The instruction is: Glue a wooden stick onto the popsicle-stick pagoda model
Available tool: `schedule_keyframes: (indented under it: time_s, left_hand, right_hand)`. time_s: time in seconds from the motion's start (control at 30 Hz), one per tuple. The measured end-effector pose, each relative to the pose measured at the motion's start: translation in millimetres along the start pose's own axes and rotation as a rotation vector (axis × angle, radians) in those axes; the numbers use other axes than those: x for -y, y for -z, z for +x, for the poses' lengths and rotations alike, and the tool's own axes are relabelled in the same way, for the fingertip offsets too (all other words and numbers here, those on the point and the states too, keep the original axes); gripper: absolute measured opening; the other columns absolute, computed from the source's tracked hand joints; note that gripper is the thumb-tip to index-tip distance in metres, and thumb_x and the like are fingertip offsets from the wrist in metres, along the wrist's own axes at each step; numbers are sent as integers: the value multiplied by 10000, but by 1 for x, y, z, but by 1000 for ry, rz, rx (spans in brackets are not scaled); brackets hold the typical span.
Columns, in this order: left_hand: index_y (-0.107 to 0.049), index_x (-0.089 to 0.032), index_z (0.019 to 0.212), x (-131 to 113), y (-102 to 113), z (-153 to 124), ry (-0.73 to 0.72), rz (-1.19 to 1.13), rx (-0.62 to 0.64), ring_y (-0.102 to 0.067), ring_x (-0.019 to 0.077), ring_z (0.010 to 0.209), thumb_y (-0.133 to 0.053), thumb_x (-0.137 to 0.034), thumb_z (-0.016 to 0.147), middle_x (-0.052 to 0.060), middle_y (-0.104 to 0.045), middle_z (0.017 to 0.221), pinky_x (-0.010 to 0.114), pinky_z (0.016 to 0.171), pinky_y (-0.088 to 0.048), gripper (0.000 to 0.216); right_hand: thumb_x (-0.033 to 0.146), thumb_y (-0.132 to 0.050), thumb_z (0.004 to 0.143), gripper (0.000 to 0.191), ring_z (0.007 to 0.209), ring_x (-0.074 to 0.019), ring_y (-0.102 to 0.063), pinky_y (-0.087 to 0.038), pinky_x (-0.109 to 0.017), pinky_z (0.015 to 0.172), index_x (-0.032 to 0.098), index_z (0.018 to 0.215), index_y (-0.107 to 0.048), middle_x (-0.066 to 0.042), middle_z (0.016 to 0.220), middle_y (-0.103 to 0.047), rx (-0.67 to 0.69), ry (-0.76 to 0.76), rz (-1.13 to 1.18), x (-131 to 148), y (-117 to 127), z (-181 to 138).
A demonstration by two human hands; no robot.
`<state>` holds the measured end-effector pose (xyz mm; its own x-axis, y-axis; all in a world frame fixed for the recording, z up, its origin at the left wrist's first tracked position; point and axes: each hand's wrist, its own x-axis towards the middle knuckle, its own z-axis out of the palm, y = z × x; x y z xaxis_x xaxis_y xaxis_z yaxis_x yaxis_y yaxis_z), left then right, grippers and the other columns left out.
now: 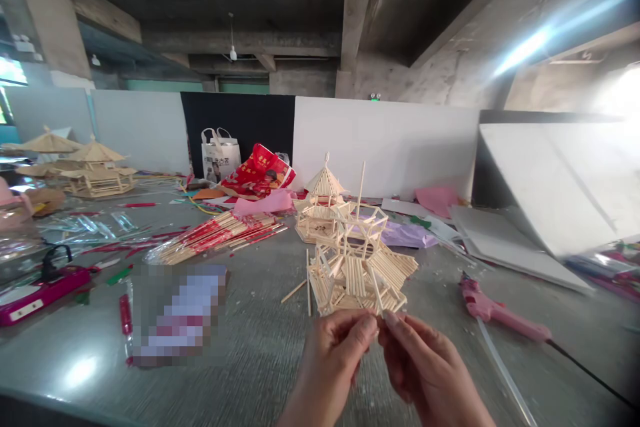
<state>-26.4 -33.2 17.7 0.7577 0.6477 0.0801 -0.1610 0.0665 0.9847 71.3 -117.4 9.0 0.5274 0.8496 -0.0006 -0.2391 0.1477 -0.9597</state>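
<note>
Head view | left hand (334, 353) and right hand (425, 363) pinch closed together on stick house (357, 267) bottom edge | house held just above worktop (260, 347) near front edge | pink glue gun (493, 310) lies right

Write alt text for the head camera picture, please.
Two bare hands, left hand and right hand, pinch a thin stick against an unfinished wooden stick pavilion on a grey table. A pink glue gun lies to the right.

A pale, unfinished wooden-stick pavilion model (357, 267) stands upright on the table, one stick jutting upward.
</note>
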Motion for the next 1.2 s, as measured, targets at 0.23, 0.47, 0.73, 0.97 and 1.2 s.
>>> schedule_keyframes:
  time_s: [0.23, 0.47, 0.73, 0.97, 1.2]
  left_hand:
    - [-659, -158, 742, 5, 25, -3, 21, 66, -155, -297, 40, 371, -579, -487, 729, -76, -363, 483, 167, 332, -198, 339]
    - [-640, -144, 708, 18, 35, -1, 27, 45, -192, -279, 43, 363, -592, -502, 708, -79, -353, 444, 160, 321, -181, 360]
    - [-641, -140, 695, 24, 38, 4, -1, 44, -177, -252, 35, 339, -589, -482, 721, -90, -331, 427, 158, 311, -178, 348]
    - [-665, -144, 723, 29, 40, 5, -19, 19, -172, -253, 34, 321, -605, -488, 705, -90, -354, 425, 165, 309, -174, 350]
    - [-668, -144, 737, 26, 39, 2, 31, 23, -185, -256, 35, 339, -610, -492, 699, -84, -350, 450, 164, 308, -169, 355]
  right_hand:
    - [517, -659, 679, 402, 379, -68, -323, -220, -171, 335, 135, 669, -535, 18, 456, -410, -83, -36, 30, -4, -4, 12]
    - [521, -698, 623, 424, 384, -62, -311, -225, -165, 329, 131, 636, -530, 23, 457, -396, -104, -52, 70, -4, -7, 19]
    - [523, -722, 577, 445, 369, -49, -316, -204, -168, 326, 127, 687, -551, 26, 515, -438, -139, -79, 102, -6, -9, 21]
    - [502, -721, 596, 433, 376, -46, -335, -223, -166, 320, 122, 719, -554, 16, 579, -478, -131, -70, 126, -9, -10, 25]
    - [469, -711, 638, 385, 381, -38, -322, -237, -147, 311, 129, 678, -535, 30, 562, -443, -118, -110, 177, -6, -9, 28]
